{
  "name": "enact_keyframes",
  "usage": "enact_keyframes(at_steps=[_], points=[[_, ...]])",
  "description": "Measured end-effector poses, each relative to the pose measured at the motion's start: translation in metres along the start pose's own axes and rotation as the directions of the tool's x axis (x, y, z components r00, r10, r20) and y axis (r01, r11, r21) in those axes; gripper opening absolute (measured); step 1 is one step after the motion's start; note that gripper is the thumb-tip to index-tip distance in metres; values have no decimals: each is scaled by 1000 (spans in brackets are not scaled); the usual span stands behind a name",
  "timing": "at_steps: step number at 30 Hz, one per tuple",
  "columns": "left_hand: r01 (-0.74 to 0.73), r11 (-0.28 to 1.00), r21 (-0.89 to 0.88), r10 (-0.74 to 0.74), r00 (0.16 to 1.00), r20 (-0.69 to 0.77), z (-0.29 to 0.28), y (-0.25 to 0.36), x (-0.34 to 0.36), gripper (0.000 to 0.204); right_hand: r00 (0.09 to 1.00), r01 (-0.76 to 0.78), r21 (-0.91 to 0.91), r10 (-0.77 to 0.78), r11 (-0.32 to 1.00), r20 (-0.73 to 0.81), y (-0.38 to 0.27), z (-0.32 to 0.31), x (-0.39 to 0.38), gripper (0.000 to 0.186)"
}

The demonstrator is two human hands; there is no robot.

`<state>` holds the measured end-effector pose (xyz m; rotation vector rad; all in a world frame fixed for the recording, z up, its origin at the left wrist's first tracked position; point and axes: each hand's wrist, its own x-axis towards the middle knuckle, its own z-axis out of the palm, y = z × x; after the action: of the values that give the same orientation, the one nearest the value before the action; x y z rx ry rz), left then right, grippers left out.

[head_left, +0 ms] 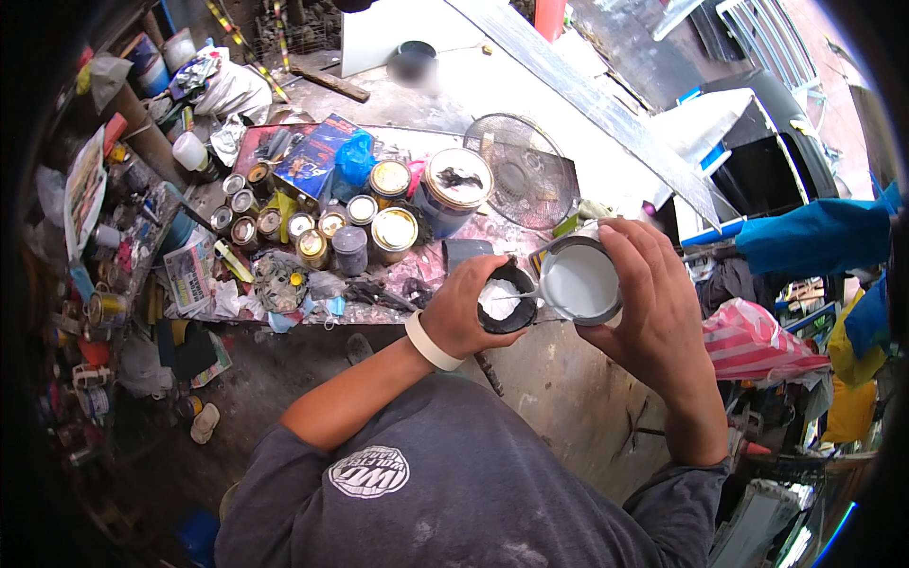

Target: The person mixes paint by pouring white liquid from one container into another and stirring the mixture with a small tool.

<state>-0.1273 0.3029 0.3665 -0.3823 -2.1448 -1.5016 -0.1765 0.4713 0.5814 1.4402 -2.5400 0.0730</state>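
Note:
My left hand is wrapped round a small black cup with white paint inside. In my right hand is an opened paint can of pale grey-white paint, tilted toward the cup. A thin pale stream runs from the can's rim into the cup. Both vessels are held close together near the table's front edge. Beyond my left hand, a dark cylindrical container rests on the paint-stained table.
Several paint cans crowd the table's left, with a large white bucket behind. A round wire fan guard lies beyond my hands. At right are a red-striped bag and blue cloth. A slipper lies on the floor.

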Motion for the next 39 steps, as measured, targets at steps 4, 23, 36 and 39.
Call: enact_keyframes(at_steps=[4,23,36,39], points=[[-3,998,-66,6,999,38,12,-1,0,89,998,-55,-1,55,999,15,1,2,-14,90],[-85,953,-290,170,944,283,93,-4,19,88,915,-393,-87,398,915,61,17,-10,-93,95],[-7,957,-288,114,927,357,99,12,34,92,904,-422,-133,428,897,16,17,-22,-99,96],[-15,964,-264,109,933,344,94,12,33,93,911,-406,-154,412,901,7,16,-23,-95,96]])
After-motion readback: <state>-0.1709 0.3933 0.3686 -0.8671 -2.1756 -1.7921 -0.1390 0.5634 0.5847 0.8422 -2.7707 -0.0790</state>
